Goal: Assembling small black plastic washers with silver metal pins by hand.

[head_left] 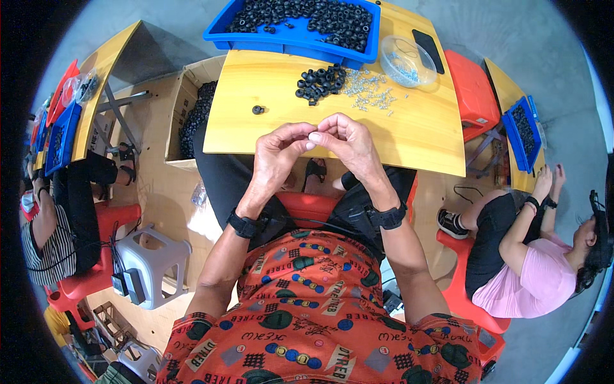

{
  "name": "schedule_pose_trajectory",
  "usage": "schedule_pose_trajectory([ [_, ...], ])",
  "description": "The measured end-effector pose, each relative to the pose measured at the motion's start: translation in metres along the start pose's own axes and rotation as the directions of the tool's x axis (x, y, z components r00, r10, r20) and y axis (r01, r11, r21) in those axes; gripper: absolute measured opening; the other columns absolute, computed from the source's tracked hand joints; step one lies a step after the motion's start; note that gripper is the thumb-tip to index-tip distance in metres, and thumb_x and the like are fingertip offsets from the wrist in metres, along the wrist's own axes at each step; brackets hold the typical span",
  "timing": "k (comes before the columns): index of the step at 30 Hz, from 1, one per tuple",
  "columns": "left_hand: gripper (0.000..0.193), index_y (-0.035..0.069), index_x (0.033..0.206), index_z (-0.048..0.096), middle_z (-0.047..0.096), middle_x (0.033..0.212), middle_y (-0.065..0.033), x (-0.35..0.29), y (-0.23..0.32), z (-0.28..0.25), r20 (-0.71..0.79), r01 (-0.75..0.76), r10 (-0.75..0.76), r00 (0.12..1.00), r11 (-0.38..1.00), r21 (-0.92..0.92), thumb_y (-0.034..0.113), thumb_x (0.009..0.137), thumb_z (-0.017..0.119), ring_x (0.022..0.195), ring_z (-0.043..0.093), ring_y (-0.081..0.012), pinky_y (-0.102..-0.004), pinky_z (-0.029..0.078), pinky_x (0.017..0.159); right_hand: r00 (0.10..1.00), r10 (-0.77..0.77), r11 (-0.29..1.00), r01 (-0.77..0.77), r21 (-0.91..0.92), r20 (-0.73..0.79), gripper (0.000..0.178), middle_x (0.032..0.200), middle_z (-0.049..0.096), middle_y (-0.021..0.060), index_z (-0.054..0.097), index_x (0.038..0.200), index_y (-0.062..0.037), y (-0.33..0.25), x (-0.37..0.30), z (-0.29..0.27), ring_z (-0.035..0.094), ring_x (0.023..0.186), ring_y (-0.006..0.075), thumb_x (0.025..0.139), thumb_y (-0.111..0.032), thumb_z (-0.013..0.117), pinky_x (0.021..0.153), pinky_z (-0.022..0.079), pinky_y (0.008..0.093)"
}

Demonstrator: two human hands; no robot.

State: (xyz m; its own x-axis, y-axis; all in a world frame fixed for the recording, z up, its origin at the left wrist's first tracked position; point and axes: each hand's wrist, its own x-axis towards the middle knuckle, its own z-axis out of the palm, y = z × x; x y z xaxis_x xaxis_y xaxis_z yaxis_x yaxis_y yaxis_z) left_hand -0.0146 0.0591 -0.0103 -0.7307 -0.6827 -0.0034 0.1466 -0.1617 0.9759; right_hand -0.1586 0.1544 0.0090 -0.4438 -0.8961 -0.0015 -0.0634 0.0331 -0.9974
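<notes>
Over the near edge of a yellow wooden table (249, 77), my left hand (279, 153) and my right hand (352, 148) meet at the fingertips. Both are closed in a pinch; whatever sits between the fingers is hidden or too small to make out. Just beyond them lies a heap of small black knob-like parts (320, 83). To its right, small silvery screw-like pieces (368, 89) are scattered. One black part (258, 110) rests apart, left of the heap. A clear plastic bowl (408, 62) with more silvery pieces stands at the right.
A blue tray (281, 46) of black parts sits across the far side. Near it lies a flat dark object (427, 51). Left of the table is a cardboard box (173, 144) of black parts. Co-workers sit at tables left and right; a red stool (470, 96) stands at the right.
</notes>
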Motion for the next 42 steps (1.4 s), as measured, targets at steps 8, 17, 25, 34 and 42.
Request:
schedule_pose_trajectory([
  [8,0.026,-0.002,0.109,0.068,0.069,0.101,-0.0067,0.003,0.002,-0.008,-0.094,0.056,-0.065,0.993,0.994,-0.09,-0.002,0.083,0.07,0.091,0.064,-0.0113,-0.0247,0.051,0.084,0.971,-0.11,0.976,0.066,-0.206,-0.211,0.017,0.079,0.067,0.0062,0.066,0.088,-0.0007,0.01,0.016,-0.007,0.061,0.068,0.0124,0.086,-0.017,0.072,0.062,0.049,0.0289],
  [17,0.028,-0.001,0.11,0.067,0.069,0.1,-0.006,0.007,-0.003,-0.017,-0.194,-0.022,0.007,0.981,0.997,-0.076,0.0,0.083,0.071,0.09,0.063,-0.0112,-0.024,0.049,0.083,0.863,-0.501,0.665,0.33,-0.67,-0.072,0.008,0.08,0.061,0.0117,0.068,0.089,-0.0056,0.017,0.046,0.007,0.062,0.077,0.0316,0.08,-0.007,0.067,0.067,0.049,0.0396],
  [25,0.028,-0.001,0.11,0.067,0.069,0.1,-0.006,0.006,-0.001,-0.017,-0.184,-0.005,-0.013,0.983,0.995,-0.098,0.0,0.082,0.071,0.091,0.062,-0.0113,-0.0243,0.049,0.084,0.88,-0.475,0.633,0.343,-0.695,0.002,0.008,0.084,0.058,0.0123,0.067,0.088,-0.0033,0.015,0.037,0.005,0.06,0.082,0.0324,0.08,-0.005,0.066,0.072,0.049,0.0422],
  [34,0.03,-0.002,0.111,0.066,0.069,0.1,-0.0067,0.004,0.003,-0.012,-0.15,0.028,-0.049,0.987,0.99,-0.139,-0.001,0.082,0.071,0.091,0.063,-0.0112,-0.0239,0.05,0.085,0.94,-0.337,0.836,0.272,-0.476,-0.053,0.017,0.083,0.065,0.0119,0.064,0.101,0.0016,0.003,0.015,0.0,0.064,0.074,0.0235,0.085,-0.003,0.064,0.067,0.052,0.033],
  [42,0.026,0.0,0.109,0.068,0.069,0.099,-0.0059,-0.001,0.004,-0.001,-0.103,0.007,-0.02,0.994,0.993,-0.119,-0.002,0.083,0.07,0.09,0.063,-0.0116,-0.0248,0.05,0.084,0.998,0.009,0.983,-0.021,0.183,0.064,0.012,0.087,0.067,0.004,0.066,0.098,0.0002,-0.01,-0.002,-0.014,0.059,0.074,0.0076,0.091,-0.01,0.066,0.066,0.05,0.0232],
])
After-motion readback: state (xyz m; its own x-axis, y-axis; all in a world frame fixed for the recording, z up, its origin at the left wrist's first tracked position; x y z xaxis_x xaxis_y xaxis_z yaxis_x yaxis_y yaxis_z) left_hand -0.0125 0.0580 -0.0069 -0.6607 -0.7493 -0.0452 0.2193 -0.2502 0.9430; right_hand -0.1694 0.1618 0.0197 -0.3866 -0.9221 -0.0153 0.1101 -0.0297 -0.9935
